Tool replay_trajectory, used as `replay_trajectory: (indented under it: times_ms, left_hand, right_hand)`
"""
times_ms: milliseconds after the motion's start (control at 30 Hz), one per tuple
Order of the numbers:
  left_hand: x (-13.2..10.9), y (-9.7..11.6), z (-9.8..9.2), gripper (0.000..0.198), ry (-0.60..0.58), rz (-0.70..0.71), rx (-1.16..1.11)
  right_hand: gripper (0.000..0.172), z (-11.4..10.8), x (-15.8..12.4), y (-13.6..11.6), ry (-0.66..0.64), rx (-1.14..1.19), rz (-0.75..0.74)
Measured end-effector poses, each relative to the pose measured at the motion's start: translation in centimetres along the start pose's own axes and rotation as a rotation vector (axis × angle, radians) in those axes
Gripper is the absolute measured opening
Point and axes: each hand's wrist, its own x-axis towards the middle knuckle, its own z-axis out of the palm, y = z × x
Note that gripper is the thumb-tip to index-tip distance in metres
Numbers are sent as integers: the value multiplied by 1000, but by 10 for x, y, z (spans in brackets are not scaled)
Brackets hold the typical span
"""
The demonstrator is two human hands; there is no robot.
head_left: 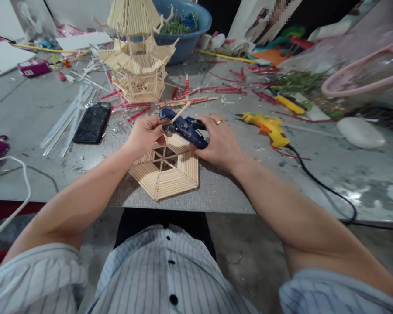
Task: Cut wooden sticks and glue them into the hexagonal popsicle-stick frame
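My right hand [218,138] is wrapped round the handles of a dark blue hand cutter [189,131], whose head points left. My left hand [146,133] is closed in a pinch at the cutter's head, on a thin wooden stick [181,111] that slants up to the right across the jaws. Just below both hands, a hexagonal panel of wooden sticks [170,182] lies flat on the table, with an open spoked centre. Its far edge is partly hidden by the hands and the cutter.
A pagoda model of sticks [139,65] stands at the back, before a blue basin [193,37]. A black phone [92,123] and clear glue sticks [65,122] lie left. To the right are a yellow glue gun [271,130], its cord, a white mouse [360,132] and a yellow knife [291,104].
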Motion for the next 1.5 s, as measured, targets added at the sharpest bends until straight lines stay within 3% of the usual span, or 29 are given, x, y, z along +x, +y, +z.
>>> replay_trajectory:
  times_ms: [300,1100,1500]
  left_hand:
    - [-1,3,4,18,5,-94,-91]
    - [0,-1,4,17,57,-17,-36]
    - [-1,-1,5,16,61,12,-41]
  right_hand:
    - [58,-3,-1,-3,-40,-36,0]
    - [59,2,-2,3,-53,-21,-34]
    - [49,3,-2,2,-66,-12,-31]
